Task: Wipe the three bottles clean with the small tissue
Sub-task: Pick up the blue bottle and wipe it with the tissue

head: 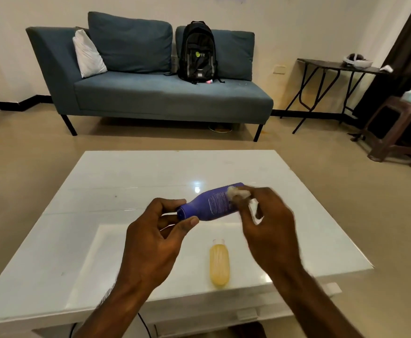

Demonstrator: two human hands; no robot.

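My left hand [155, 230] grips the cap end of a purple bottle [211, 202], held tilted on its side above the white table [102, 191]. Fingers and thumb curl round its neck. My right hand [265, 215] pinches a small white tissue [238, 192] against the bottle's upper body, near its base end. The right hand is blurred. A yellow bottle [219, 262] with a clear cap lies flat on the table below the hands, near the front edge. A third bottle is not visible.
A blue sofa [150, 93] with a black backpack [197, 52] stands beyond the table. A dark folding table [333, 67] and a brown stool [399, 132] are at the right. A black cable [144, 323] hangs under the table's front edge.
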